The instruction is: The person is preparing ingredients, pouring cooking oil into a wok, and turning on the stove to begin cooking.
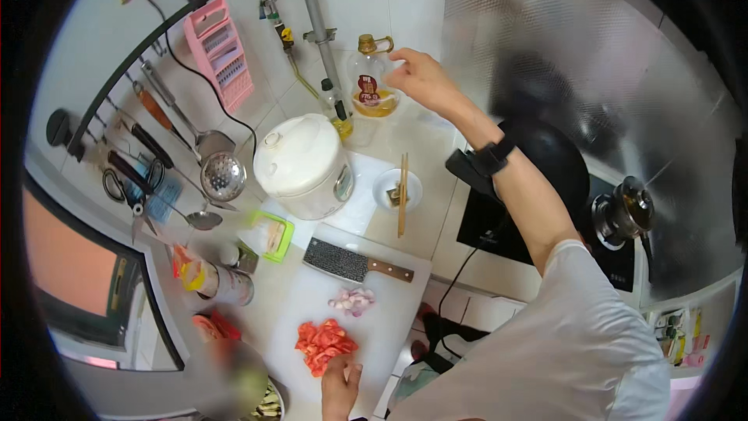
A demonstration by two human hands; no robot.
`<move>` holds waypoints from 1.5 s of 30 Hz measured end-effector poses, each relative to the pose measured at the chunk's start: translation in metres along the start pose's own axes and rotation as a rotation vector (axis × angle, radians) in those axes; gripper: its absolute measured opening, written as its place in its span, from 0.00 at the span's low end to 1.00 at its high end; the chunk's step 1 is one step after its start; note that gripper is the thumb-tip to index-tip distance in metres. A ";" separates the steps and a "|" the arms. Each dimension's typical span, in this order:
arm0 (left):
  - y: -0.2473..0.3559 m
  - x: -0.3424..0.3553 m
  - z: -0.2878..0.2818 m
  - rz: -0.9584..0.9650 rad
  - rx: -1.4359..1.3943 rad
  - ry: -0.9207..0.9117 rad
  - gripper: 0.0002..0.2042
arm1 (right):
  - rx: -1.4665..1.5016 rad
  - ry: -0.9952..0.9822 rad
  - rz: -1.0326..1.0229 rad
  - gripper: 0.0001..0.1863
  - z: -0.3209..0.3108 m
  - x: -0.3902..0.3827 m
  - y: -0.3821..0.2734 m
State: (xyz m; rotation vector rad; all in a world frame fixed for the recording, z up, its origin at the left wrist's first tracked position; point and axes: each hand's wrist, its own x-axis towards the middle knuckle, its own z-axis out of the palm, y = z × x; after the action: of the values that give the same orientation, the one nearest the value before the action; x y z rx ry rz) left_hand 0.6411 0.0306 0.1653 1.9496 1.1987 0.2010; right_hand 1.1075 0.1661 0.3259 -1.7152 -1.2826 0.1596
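My right hand [421, 78] is stretched out to the back wall, its fingers partly bent and apart, beside the looped handle of an oil bottle [365, 84] with a gold cap and some yellow oil. I see no grip on the bottle. At the lower edge, my left hand [338, 390] rests with fingers apart at the near side of chopped tomato [321, 344] on a white cutting board [300, 296]. Behind the tomato lie chopped pinkish shallots [352, 302]. A cleaver [339, 260] with a wooden handle lies across the board's far part.
A white rice cooker [302, 164] stands behind the board, beside a white bowl [386, 181] with chopsticks [403, 195] across it. On the right, a black wok [549, 160] sits on a black cooktop [483, 226]. Utensils, including a skimmer [224, 176], hang at left.
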 end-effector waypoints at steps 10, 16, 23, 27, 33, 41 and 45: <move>0.000 0.020 -0.002 -0.195 -0.067 0.103 0.16 | 0.255 0.121 0.185 0.31 0.065 0.125 0.087; -0.012 0.022 0.002 -0.270 -0.129 0.070 0.26 | 0.003 0.345 0.314 0.30 0.059 0.186 0.119; -0.051 0.027 0.007 -0.473 -0.344 -0.201 0.42 | -0.165 0.463 0.311 0.30 0.067 0.247 0.162; -0.028 0.033 0.006 -0.455 -0.299 -0.061 0.29 | -0.129 0.373 0.300 0.21 0.085 0.256 0.155; -0.001 0.036 0.019 -0.312 -0.240 0.262 0.12 | -0.270 0.298 0.283 0.21 0.098 0.272 0.161; -0.001 0.037 0.029 -0.350 -0.210 0.246 0.13 | -0.481 0.230 0.187 0.16 0.109 0.282 0.176; 0.011 0.041 0.028 -0.455 -0.197 0.172 0.13 | -0.513 0.221 0.109 0.15 0.107 0.281 0.182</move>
State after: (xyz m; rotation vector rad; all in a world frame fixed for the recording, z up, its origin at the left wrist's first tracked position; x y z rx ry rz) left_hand 0.6847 0.0458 0.1440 1.4695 1.6356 0.2400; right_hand 1.2911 0.4564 0.2490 -2.1664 -1.1242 -0.3163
